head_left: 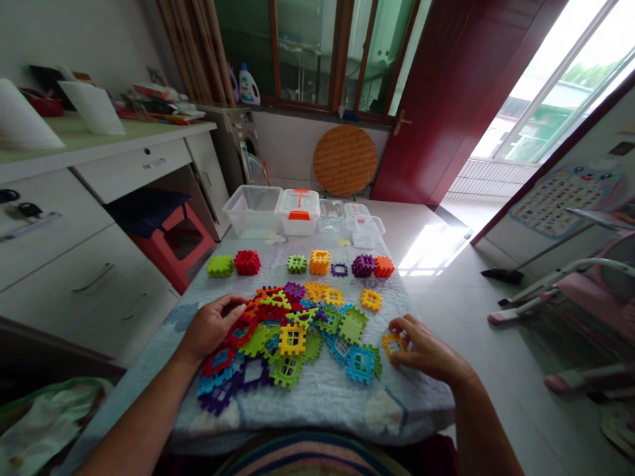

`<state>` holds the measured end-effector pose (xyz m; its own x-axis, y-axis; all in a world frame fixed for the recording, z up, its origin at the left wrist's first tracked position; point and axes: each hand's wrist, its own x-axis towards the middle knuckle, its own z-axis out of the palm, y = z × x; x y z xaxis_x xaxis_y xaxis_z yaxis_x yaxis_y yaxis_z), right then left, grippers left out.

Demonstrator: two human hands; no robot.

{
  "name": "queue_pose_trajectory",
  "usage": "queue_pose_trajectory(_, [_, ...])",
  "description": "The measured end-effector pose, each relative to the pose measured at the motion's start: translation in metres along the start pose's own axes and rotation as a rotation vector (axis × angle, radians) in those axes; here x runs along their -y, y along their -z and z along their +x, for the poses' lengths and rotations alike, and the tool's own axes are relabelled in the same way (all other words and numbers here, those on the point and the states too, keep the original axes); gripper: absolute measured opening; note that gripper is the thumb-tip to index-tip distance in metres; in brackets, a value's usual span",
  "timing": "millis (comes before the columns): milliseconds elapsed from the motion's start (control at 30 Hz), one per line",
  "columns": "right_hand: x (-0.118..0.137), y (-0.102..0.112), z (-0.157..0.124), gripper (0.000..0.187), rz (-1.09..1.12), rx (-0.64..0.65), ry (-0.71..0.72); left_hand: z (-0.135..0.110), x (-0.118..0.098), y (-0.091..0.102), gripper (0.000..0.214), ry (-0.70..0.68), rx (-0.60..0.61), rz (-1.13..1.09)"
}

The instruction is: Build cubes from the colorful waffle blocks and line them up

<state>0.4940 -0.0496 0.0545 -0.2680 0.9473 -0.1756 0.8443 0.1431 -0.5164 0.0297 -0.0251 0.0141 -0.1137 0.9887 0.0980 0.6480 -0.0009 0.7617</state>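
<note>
A heap of colourful plastic interlocking square tiles [292, 337] lies in the middle of a small table covered with a pale blue cloth [322, 396]. My left hand [211, 325] rests on the heap's left side, fingers curled over red and orange tiles. My right hand [421, 347] sits to the right of the heap, its fingers pinching an orange-yellow tile [393, 344]. Behind the heap stands a row of sorted stacks: green [220, 266], red [247, 262], green [296, 264], orange [319, 262], purple [364, 266] and orange-red [383, 266].
Clear plastic boxes [254, 210] and a white box with an orange latch [298, 211] stand at the table's far edge. White drawers [74, 264] and a red stool [171, 241] are on the left. A pink chair frame [570, 291] stands on the right floor.
</note>
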Motion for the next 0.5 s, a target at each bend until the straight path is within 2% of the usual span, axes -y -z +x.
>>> queue_pose_trajectory(167, [0.007,-0.003,0.001,0.018,-0.039,0.001,-0.015,0.001,0.002,-0.001,0.041,0.005,0.001,-0.004])
queue_pose_trajectory(267, [0.015,-0.001,0.011,0.003,-0.018,-0.128,0.026,0.001,0.000,-0.001,0.040,0.000,-0.002,-0.014])
queue_pose_trajectory(400, [0.020,-0.008,0.023,0.009,-0.051,-0.423,0.082,0.000,-0.003,0.000,0.041,-0.001,-0.002,-0.014])
queue_pose_trajectory(433, [0.020,-0.011,0.023,0.008,-0.076,-0.445,0.087,0.000,-0.004,0.000,0.041,0.001,0.000,-0.019])
queue_pose_trajectory(500, [0.017,-0.016,0.020,0.008,-0.114,-0.383,0.102,0.000,-0.006,0.001,0.041,0.008,0.009,-0.042])
